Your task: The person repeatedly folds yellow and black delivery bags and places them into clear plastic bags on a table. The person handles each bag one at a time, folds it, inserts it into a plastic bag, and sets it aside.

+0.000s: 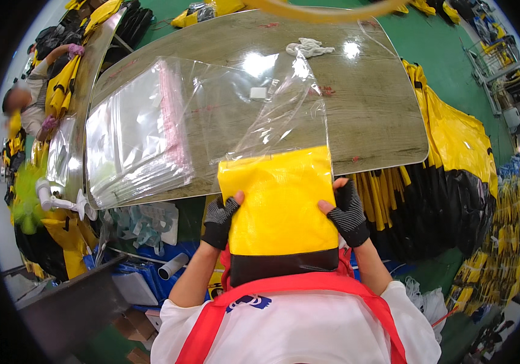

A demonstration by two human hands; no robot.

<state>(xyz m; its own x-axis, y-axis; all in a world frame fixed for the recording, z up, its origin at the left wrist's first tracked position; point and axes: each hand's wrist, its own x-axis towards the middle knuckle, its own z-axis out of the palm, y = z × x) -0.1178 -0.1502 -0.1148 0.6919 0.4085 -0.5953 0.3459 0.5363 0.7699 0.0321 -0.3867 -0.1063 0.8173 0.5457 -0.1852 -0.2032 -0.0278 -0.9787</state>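
Between my two hands is a folded yellow sheet-like piece with a black band at its near end, close to my body. My left hand, in a grey-and-black fingerless glove, grips its left edge, thumb on top. On the right edge my right hand, gloved the same way, holds on with its thumb over the yellow face. A clear plastic bag covers the far end of the folded piece and stretches away over the table. To the left lies a stack of clear plastic bags with a pinkish edge.
The wood-patterned table has rounded corners and carries a crumpled white cloth and a small white block. Yellow-and-black pieces hang at its right. Another person handles yellow material at far left. Bundled yellow stacks stand at right.
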